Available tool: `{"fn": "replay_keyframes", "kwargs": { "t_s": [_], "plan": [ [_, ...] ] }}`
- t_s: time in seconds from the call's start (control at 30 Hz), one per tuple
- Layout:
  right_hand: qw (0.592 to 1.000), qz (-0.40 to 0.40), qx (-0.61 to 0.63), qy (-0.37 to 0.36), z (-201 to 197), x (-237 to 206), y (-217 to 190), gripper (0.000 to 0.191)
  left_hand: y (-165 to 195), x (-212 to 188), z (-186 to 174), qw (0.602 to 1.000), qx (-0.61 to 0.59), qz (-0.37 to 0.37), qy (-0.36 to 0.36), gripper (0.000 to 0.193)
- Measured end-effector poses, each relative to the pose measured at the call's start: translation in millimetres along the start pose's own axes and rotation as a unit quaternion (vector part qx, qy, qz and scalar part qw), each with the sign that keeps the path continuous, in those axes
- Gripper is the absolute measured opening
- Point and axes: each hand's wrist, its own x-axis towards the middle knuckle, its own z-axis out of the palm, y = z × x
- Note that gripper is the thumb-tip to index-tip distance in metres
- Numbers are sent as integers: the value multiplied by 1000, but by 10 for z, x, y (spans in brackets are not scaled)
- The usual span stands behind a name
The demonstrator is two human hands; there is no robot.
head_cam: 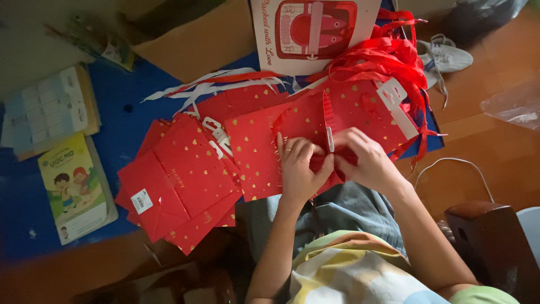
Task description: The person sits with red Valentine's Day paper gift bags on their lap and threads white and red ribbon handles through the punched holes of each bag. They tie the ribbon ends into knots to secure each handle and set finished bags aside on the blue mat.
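Head view:

- The left hand and the right hand meet at the centre of the frame, fingers pinched together on a red ribbon at the near edge of a red gift bag with gold heart dots; the bag lies flat across the person's lap and the blue mat.
- Judging by the pinch, the ribbon is being threaded or tied onto this bag, and the step looks unfinished; whether a knot exists I cannot tell, since the fingers hide it.
- At nine o'clock from the hands lies a fanned pile of flat red bags; they look like bags waiting or already handled, which of the two I cannot tell. At least five or six overlap there; an exact count is not possible.
- At one o'clock sits one tangled heap of loose red ribbons, too many to count, so plenty of ribbon seems left.
- White paper strips lie at eleven o'clock, several.
- One white card with a red picture at twelve o'clock, beside one cardboard box.
- Two booklets at nine o'clock, far left.
- One white shoe at two o'clock on the wooden floor.
- Two hands, both closed on the ribbon.
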Motion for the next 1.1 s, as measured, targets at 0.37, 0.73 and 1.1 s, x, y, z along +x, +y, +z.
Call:
{"fn": "replay_keyframes", "kwargs": {
  "t_s": [0.37,0.73,1.1],
  "plan": [
    [990,90,-30,103,150,16,36,21,2,-1,-20,1000,-6,-8,-9,24],
    [998,14,-60,-3,78,-18,-58,28,17,-7,-15,1000,-8,-4,5,23],
    [1000,-11,-17,-4,17,12,-10,35,44,10,-20,1000,-1,-2,8,23]
  ]
}}
